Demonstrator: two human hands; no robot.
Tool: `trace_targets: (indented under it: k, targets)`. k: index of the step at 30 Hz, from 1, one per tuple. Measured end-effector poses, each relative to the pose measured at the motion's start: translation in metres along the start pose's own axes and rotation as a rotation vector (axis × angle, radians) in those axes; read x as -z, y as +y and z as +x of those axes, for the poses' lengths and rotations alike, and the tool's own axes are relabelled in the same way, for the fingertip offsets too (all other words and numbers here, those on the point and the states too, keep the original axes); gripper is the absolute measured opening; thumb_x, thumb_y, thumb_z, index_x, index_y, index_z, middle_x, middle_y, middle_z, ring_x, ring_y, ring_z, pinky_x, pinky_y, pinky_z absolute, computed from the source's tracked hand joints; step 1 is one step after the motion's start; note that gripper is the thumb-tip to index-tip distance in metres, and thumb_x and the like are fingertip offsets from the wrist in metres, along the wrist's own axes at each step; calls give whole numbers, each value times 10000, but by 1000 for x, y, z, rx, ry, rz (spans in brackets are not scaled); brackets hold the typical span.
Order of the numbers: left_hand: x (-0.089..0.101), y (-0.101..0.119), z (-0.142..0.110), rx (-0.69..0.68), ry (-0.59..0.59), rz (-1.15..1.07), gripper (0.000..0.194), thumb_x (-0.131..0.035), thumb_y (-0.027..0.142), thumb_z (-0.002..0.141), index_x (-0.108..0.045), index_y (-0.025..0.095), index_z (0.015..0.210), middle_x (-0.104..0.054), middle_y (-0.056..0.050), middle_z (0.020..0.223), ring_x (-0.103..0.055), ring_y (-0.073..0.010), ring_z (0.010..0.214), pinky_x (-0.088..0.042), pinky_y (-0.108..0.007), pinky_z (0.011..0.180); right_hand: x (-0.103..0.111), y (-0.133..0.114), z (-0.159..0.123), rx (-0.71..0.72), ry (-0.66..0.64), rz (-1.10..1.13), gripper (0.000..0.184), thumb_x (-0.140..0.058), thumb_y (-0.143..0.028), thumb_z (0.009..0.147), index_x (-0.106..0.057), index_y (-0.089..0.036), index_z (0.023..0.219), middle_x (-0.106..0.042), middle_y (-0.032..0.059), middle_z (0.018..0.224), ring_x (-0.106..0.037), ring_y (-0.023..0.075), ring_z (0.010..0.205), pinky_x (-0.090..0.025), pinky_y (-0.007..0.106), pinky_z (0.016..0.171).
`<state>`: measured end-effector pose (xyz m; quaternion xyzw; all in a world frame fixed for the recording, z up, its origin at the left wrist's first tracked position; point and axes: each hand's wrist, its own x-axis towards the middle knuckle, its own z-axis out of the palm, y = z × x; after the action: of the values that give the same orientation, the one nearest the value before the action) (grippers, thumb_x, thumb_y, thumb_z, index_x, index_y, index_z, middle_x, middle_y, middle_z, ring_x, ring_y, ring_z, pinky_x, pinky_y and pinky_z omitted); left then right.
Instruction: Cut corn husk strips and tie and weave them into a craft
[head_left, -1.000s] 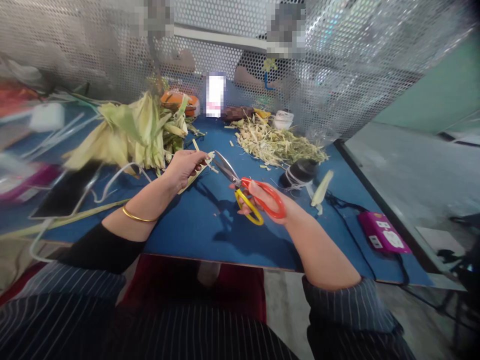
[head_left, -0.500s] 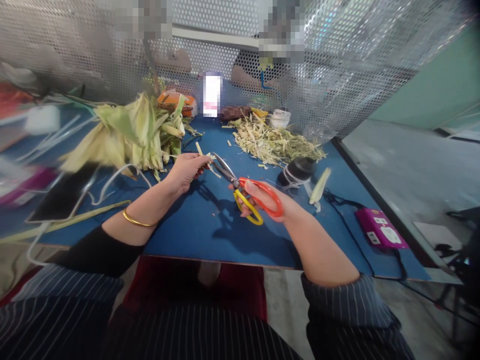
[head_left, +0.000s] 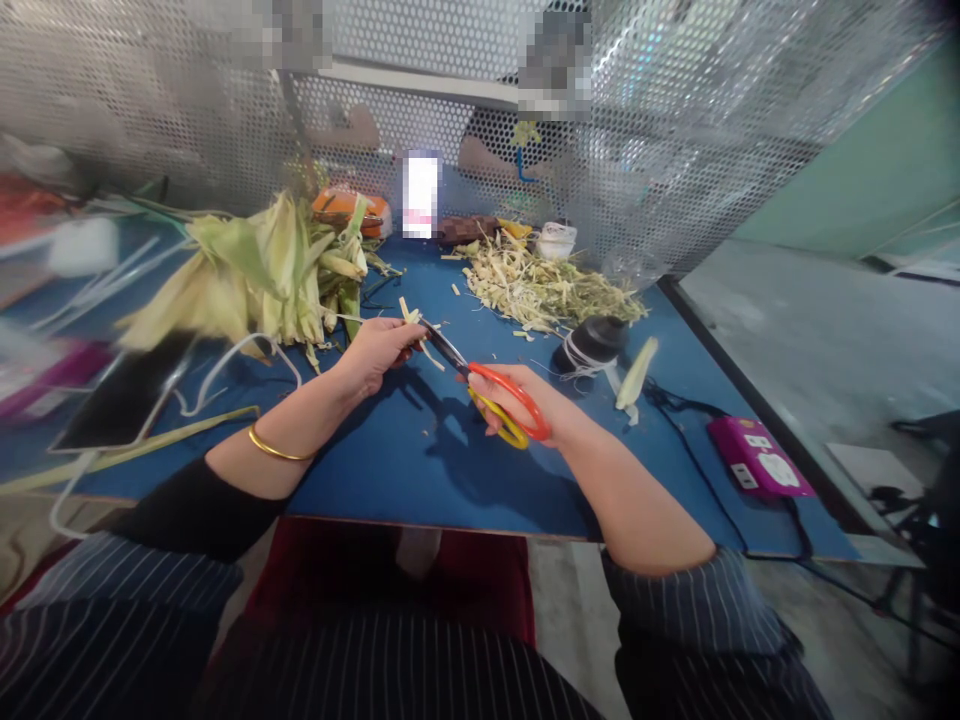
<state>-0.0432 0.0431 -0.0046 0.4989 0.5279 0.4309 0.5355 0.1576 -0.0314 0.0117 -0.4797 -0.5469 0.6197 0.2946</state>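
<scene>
My left hand (head_left: 382, 352) is closed in a pinch on a small pale piece of corn husk (head_left: 414, 316), whose strips stick out past the fingertips. Scissors (head_left: 517, 396) with one red and one yellow handle loop are in my right hand (head_left: 511, 385), thumb and fingers through the loops. Their blades point up and left and lie nearly together at the husk by my left fingertips. Whether the tips are cutting into it I cannot tell. A heap of corn husks (head_left: 262, 275) lies beyond my left hand.
Husk scraps (head_left: 540, 280) are piled at the back right. Nearby stand a black spool with white thread (head_left: 592, 345) and a loose husk piece (head_left: 637, 375). A purple power strip (head_left: 759, 457) sits at the right edge, a black tablet (head_left: 124, 395) at left. A perforated screen (head_left: 427, 100) closes the back.
The scissor blades have closed from open and moved slightly toward the husk. The husk piece has turned in my left hand, with its strips now standing differently. The view shifted a little.
</scene>
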Motion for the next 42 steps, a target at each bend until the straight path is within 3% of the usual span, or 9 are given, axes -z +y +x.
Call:
trace_targets:
  k: [11,15,21,24,26,30,35,38,42]
  targets:
    - [-2,-2,1,4,2,-23,191,-677,300,646,-609,125,610,-450,41,473,-338,-43,399,-184,-192,378,-8,4,3,-8,99,-27,389,-679,-511,729,-618,-176,918,-494,-61,596,-434,39,380,-446,198,371]
    - [-3,-3,2,22,-5,-65,198,-695,282,631,-576,133,576,-454,41,469,-353,-42,400,-204,-182,380,-11,5,4,-8,111,-49,406,-683,-524,719,-609,-160,884,-443,-78,499,-414,47,364,-433,190,360]
    - [8,5,4,61,19,-227,170,-725,267,661,-636,123,672,-581,-14,627,-397,-30,432,-189,-167,359,5,7,14,62,291,38,437,-714,-540,672,-599,-169,872,-486,-58,552,-420,49,362,-424,203,348]
    - [18,11,8,49,111,-345,145,-704,252,705,-640,124,681,-626,-48,692,-449,-43,470,-241,-170,364,14,3,13,112,355,100,424,-724,-528,667,-570,-176,846,-493,-53,595,-430,45,385,-391,191,348]
    - [22,14,10,62,151,-377,93,-687,196,708,-642,123,670,-634,-58,692,-474,-57,494,-287,-174,377,16,-1,11,117,336,134,416,-726,-515,670,-559,-177,845,-492,-52,611,-436,45,405,-383,187,363]
    - [25,18,9,76,123,-391,71,-661,108,693,-639,126,627,-635,-63,681,-484,-66,520,-311,-170,390,14,-2,8,115,231,158,409,-722,-493,685,-563,-182,898,-508,-46,661,-460,51,465,-425,198,437]
    - [32,24,9,56,175,-426,51,-707,167,676,-677,136,703,-677,-62,809,-497,-60,557,-334,-170,409,14,2,10,104,159,153,389,-695,-496,721,-564,-179,906,-544,-31,706,-493,61,505,-432,211,468]
    - [36,26,11,46,212,-463,117,-723,208,682,-690,143,774,-694,-66,861,-506,-62,571,-346,-172,424,13,-1,15,32,129,91,406,-682,-505,732,-586,-165,931,-560,-21,680,-503,66,489,-387,191,418]
    - [29,20,11,111,244,-636,59,-667,190,753,-640,137,753,-671,-24,709,-509,-58,550,-397,-183,493,3,-14,28,-87,62,2,411,-704,-514,701,-612,-156,880,-580,-11,640,-503,65,449,-371,178,371]
